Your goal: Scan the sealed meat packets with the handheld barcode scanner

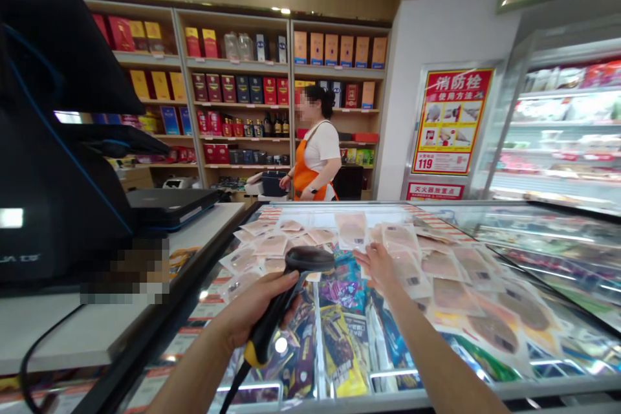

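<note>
Barcode scanner (272, 315), black with a yellow trim at its butt, is clasped in my left hand (252, 304), thumb over the handle, its head tipped up over the glass-topped case (349, 403). Its cable (235, 387) runs off toward seven o'clock. Taking the scanner's head as the clock's centre, my right hand (381, 267) is at three, fingers spread and meeting the lower edge of a pale flat packet (352, 228) at two o'clock; I can't tell whether they pinch it or only touch it. More flat packets (270, 246) lie on the glass at nine to ten o'clock, and a thicker spread of them (449, 295) reaches from three to four. Under the glass, at five o'clock, is a yellow bag (342, 349) among other coloured bags. At eight o'clock is a white table (53, 339); a black machine (63, 110) stands at ten. Near twelve, a person (317, 155) in an orange apron stands before shelves (237, 66) of boxes, and a red-and-yellow poster (453, 121) hangs at two.
</note>
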`<move>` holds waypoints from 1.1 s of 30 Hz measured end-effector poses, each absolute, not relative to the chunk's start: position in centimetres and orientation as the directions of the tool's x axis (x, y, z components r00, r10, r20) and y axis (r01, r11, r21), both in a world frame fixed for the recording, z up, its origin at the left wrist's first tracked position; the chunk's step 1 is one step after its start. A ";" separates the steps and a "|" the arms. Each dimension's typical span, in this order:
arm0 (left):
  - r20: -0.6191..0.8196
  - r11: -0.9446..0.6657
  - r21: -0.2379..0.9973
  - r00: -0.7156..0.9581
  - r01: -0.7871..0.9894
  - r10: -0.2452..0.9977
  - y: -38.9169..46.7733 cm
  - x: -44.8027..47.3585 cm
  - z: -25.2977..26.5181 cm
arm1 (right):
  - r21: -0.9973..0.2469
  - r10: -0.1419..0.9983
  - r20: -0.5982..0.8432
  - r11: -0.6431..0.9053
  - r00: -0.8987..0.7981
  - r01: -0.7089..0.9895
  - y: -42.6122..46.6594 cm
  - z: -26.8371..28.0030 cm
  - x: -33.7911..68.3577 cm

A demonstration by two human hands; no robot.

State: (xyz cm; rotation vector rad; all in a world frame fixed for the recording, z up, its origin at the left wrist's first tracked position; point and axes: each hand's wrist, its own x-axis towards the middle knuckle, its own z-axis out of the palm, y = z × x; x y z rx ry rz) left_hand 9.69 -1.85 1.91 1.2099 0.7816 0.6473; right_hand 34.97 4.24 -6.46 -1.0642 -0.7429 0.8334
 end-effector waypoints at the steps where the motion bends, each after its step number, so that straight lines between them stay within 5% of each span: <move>1: -0.173 0.238 0.971 0.596 -0.031 0.785 -2.0 9.9 2.0 | -0.945 0.861 0.108 0.244 0.497 -0.219 4.2 -6.6 35.0; 33: -0.161 0.282 0.955 0.638 -0.091 0.753 -1.3 10.8 2.1 | -0.938 0.841 0.091 0.252 0.533 -0.238 4.0 -5.9 35.1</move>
